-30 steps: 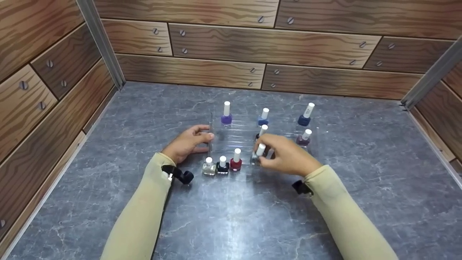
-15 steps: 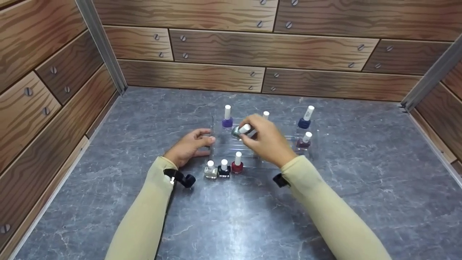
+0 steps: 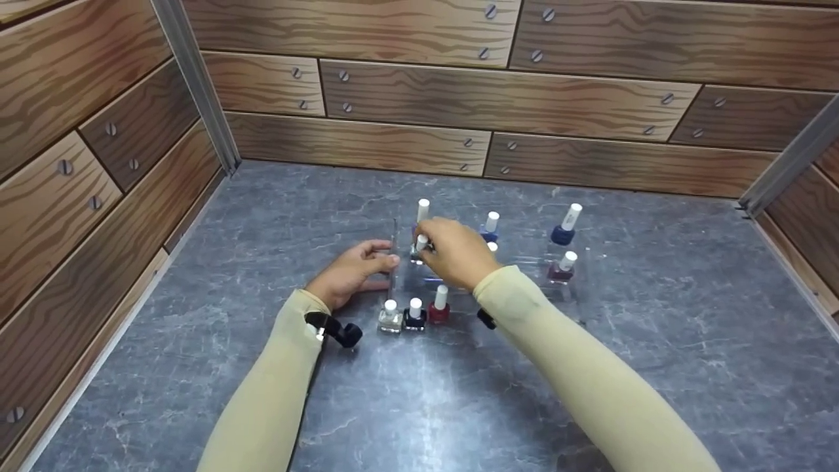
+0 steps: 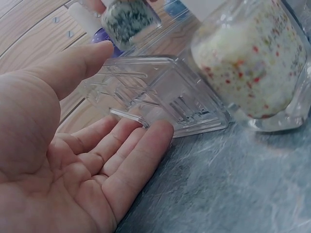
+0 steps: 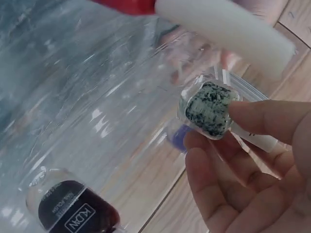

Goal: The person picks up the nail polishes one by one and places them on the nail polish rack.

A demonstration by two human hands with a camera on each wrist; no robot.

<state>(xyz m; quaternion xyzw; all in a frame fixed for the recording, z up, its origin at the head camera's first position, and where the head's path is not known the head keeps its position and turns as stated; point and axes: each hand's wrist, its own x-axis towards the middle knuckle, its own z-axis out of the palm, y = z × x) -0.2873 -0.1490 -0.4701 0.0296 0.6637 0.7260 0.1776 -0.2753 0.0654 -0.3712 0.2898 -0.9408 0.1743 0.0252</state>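
My right hand (image 3: 459, 252) pinches a nail polish bottle (image 5: 210, 109) with pale, black-speckled polish. It is held over the left part of a clear plastic stepped stand (image 4: 194, 109), in front of the purple nail polish bottle (image 3: 423, 210). Whether its base touches the stand I cannot tell. My left hand (image 3: 354, 270) rests against the stand's left end, its fingers extended along that side and the thumb near the top edge. Before the stand, a clear bottle with coloured flecks (image 3: 390, 320), a black bottle (image 3: 415, 318) and a red bottle (image 3: 439, 311) stand in a row.
On the stand are also a blue bottle (image 3: 490, 231), a navy bottle (image 3: 564, 234) and a plum bottle (image 3: 561, 270). A dark labelled bottle (image 5: 77, 208) is mostly hidden by my right hand in the head view. Wood-patterned walls (image 3: 367, 137) enclose the grey marbled table (image 3: 419, 406).
My right hand has lifted the speckled bottle from the stand's front middle and carried it left and back, turning it from tilted to nearly upright. My left hand stays at the stand's end.
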